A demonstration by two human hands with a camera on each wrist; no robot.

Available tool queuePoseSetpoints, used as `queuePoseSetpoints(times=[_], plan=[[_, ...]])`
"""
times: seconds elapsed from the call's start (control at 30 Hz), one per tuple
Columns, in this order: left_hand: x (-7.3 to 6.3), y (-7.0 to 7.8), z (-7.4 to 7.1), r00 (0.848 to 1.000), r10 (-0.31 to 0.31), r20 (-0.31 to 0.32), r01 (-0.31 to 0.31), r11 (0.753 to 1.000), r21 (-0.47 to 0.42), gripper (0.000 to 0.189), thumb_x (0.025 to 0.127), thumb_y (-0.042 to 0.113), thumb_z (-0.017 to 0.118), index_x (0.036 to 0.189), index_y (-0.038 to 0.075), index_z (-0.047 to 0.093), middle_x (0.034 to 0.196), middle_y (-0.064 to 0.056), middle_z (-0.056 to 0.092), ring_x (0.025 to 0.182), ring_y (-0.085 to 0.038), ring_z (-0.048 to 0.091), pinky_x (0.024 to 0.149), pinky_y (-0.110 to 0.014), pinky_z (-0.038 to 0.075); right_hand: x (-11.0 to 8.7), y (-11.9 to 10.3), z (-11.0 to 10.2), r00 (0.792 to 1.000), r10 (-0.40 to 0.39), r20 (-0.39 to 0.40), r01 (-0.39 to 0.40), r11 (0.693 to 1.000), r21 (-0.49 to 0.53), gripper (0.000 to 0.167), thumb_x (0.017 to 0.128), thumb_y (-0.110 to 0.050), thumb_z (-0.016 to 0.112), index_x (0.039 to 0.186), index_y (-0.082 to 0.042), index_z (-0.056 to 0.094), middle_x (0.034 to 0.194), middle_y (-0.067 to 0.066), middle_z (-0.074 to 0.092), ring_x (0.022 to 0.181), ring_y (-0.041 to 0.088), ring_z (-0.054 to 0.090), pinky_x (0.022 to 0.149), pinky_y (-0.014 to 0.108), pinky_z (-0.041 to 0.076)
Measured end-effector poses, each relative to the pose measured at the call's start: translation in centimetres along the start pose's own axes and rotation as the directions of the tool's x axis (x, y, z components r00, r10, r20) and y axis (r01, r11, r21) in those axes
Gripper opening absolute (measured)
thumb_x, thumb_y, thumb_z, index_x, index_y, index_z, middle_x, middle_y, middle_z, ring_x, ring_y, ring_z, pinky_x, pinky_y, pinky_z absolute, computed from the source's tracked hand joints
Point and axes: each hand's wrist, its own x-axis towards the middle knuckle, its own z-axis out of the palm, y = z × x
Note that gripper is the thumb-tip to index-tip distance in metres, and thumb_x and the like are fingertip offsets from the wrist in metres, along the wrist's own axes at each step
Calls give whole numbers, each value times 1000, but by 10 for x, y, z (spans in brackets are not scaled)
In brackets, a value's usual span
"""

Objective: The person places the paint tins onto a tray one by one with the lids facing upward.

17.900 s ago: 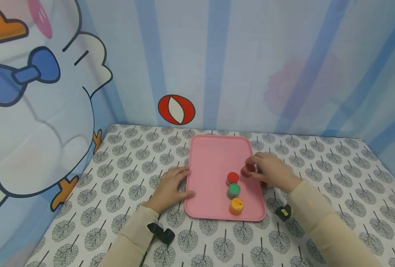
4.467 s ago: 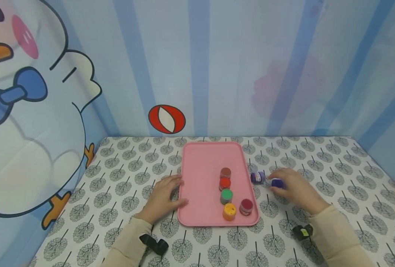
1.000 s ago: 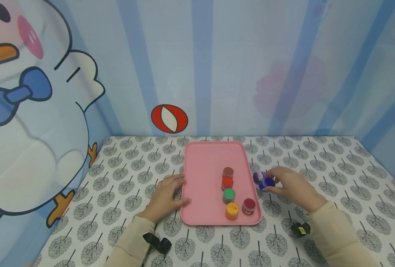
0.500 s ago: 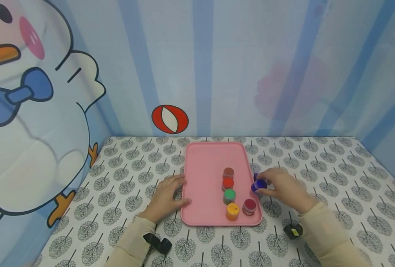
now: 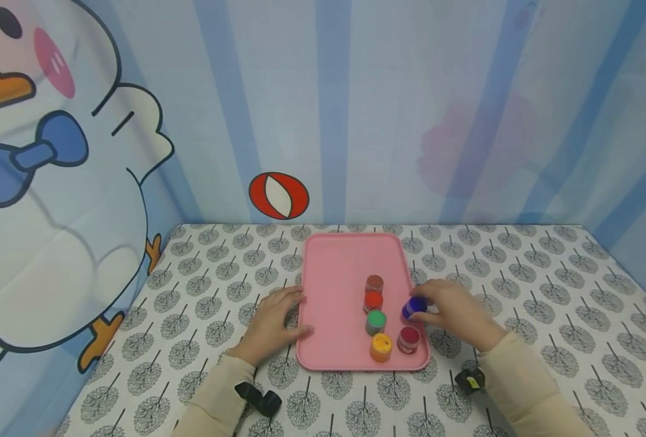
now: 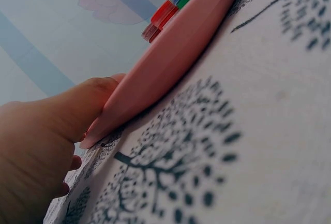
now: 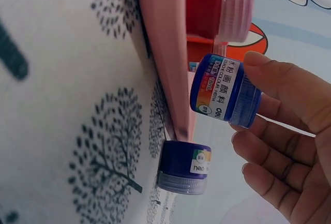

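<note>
My right hand (image 5: 448,311) pinches a blue paint jar (image 7: 217,87) by its ribbed cap, between thumb and fingers. In the head view this jar is over the right side of the pink tray (image 5: 334,267). A dark purple-blue paint jar (image 7: 183,167) stands on the cloth beside the tray; the right hand hides it in the head view. My left hand (image 5: 271,321) rests at the tray's left rim, fingers relaxed and thumb on the edge. Inside the tray are brown (image 5: 374,283), red (image 5: 373,301), green (image 5: 376,322), yellow-orange (image 5: 380,347) and dark red (image 5: 408,339) paint jars.
A tree-patterned cloth (image 5: 214,291) covers the table around the tray. Behind it hangs a pale blue striped curtain (image 5: 388,121) with a cartoon bird at left. Black wrist cameras (image 5: 258,398) are strapped to both sleeves.
The brown jar, held earlier, stands behind the red one; the dark red jar has joined the tray. My right hand has carried the blue jar left from the cloth over the tray. The left hand stays.
</note>
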Motion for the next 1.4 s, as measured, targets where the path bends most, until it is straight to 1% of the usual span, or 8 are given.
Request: queuePoseSetpoints(times=[0.23, 0.4, 0.5, 0.6, 0.73, 0.93, 1.17, 1.4], plan=[[-1, 2, -1, 1000, 16, -15, -16, 1000, 1, 61, 77, 41, 76, 126, 11, 59, 145, -5, 50, 135, -29, 44, 115, -54, 30, -1, -2, 3, 1000, 4, -4, -4, 1000, -9, 38, 76, -27, 79, 106, -6, 68, 94, 3, 70, 83, 15, 65, 78, 37, 57], [-1, 4, -2, 1000, -1, 6, 1, 1000, -9, 62, 77, 41, 76, 127, 10, 58, 146, -5, 49, 136, -30, 42, 116, -54, 29, 0, -2, 7, 1000, 12, 18, -13, 1000, 9, 36, 77, -28, 77, 105, -7, 68, 95, 4, 70, 84, 16, 65, 79, 38, 57], [-1, 5, -3, 1000, -8, 24, 8, 1000, -11, 63, 77, 42, 76, 129, 10, 57, 147, -5, 47, 137, -29, 41, 116, -54, 28, 0, -1, 10, 1000, 2, 17, -2, 1000, -8, 35, 77, -26, 78, 104, -6, 69, 95, 5, 69, 84, 17, 64, 79, 38, 57], [-1, 4, -4, 1000, -6, 24, 6, 1000, -3, 63, 77, 42, 76, 128, 10, 58, 147, -5, 48, 137, -29, 42, 116, -53, 28, 1, -1, 12, 1000, -1, 15, 1, 1000, -27, 36, 76, -27, 78, 105, -7, 69, 94, 3, 68, 84, 16, 63, 78, 37, 57], [0, 4, -5, 1000, -4, 18, 4, 1000, 9, 62, 77, 41, 76, 127, 11, 58, 146, -5, 48, 137, -29, 42, 116, -54, 28, 1, -2, 13, 1000, -3, 16, 3, 1000, -27, 36, 76, -27, 78, 105, -7, 69, 93, 3, 67, 82, 14, 62, 77, 36, 57], [1, 5, -6, 999, -20, 48, 20, 1000, 11, 63, 78, 43, 75, 130, 11, 56, 149, -4, 45, 138, -28, 39, 117, -53, 26, 2, -2, 13, 1000, -15, 18, 15, 1000, -25, 37, 76, -25, 78, 107, -6, 68, 100, 7, 69, 88, 18, 64, 81, 38, 57], [1, 6, -6, 999, -21, 38, 21, 1000, -3, 63, 78, 42, 75, 129, 10, 57, 148, -4, 46, 138, -28, 40, 117, -54, 26, 3, -1, 14, 999, -29, 28, 30, 999, -31, 39, 77, -25, 78, 109, -6, 67, 102, 6, 69, 90, 18, 64, 82, 37, 57], [1, 7, -6, 998, -30, 54, 30, 1000, -1, 64, 78, 42, 75, 130, 10, 56, 148, -3, 45, 139, -28, 39, 118, -53, 26, 2, -1, 14, 999, -30, 36, 32, 999, -36, 39, 78, -25, 77, 110, -6, 68, 102, 6, 69, 92, 19, 65, 84, 38, 57]])
